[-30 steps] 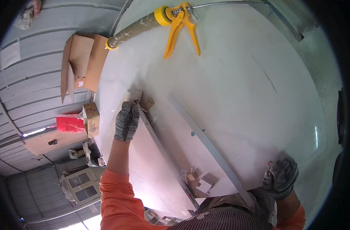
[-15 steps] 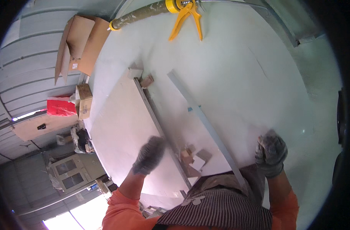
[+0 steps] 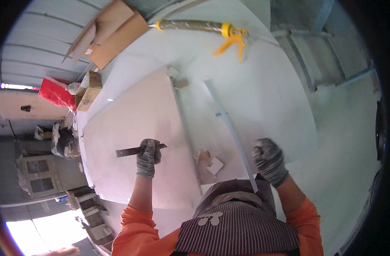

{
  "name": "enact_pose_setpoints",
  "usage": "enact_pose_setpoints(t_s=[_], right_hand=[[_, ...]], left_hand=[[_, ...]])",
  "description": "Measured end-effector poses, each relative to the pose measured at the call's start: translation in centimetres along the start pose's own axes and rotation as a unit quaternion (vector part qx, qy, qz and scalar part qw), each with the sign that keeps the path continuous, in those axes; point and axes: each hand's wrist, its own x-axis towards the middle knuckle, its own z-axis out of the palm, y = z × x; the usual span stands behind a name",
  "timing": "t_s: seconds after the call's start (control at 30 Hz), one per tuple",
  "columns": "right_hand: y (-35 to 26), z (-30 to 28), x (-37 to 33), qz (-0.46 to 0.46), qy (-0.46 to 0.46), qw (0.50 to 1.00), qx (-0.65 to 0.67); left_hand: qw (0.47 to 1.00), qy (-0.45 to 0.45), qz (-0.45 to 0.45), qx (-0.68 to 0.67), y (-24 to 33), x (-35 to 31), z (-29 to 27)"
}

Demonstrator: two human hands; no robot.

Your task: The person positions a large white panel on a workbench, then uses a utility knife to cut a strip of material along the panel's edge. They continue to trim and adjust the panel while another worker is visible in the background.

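Note:
My left hand (image 3: 148,158), in a grey knit glove, is closed around a dark flat metal strip (image 3: 129,152) with one slanted end. The strip lies crosswise in the grip, over a large pale panel (image 3: 135,115). My right hand (image 3: 268,161), gloved alike, is curled closed beside the lower end of a long pale-blue strip (image 3: 234,132). Whatever its fingers may hold is hidden. That long strip rests on the white table (image 3: 284,123), its near end against my striped apron (image 3: 237,213). A small blue piece (image 3: 221,114) sits across it.
A yellow-handled caulking gun (image 3: 195,25) lies at the table's far side. Small blocks (image 3: 215,165) sit by the panel's right edge, with another block (image 3: 181,83) near its far corner. Cardboard boxes (image 3: 118,36) and a red bag (image 3: 56,91) stand to the left.
My view has shifted. The left hand has turned upright over the panel, and the dark metal strip now shows in it. The right hand has moved left, closer to the long strip.

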Motion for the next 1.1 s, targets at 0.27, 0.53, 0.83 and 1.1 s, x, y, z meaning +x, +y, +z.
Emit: enact_pose_setpoints(t_s=[0.27,0.53,0.83,1.1], right_hand=[[-6.1,6.1,7.7,-0.139,-0.110,0.984,0.005],[-5.0,9.3,18.4,-0.036,-0.187,0.934,-0.302],[1.8,7.0,19.1,-0.045,-0.174,0.924,-0.338],[-5.9,8.7,9.2,-0.319,-0.535,0.709,-0.329]], left_hand=[[0.996,-0.002,-0.004,-0.088,-6.6,-1.0,1.0],[0.967,0.146,0.206,0.020,-8.0,-2.4,4.5],[0.953,0.221,0.162,0.131,-7.4,-2.5,5.4],[0.943,0.285,0.139,0.102,-8.1,-2.0,5.7]])
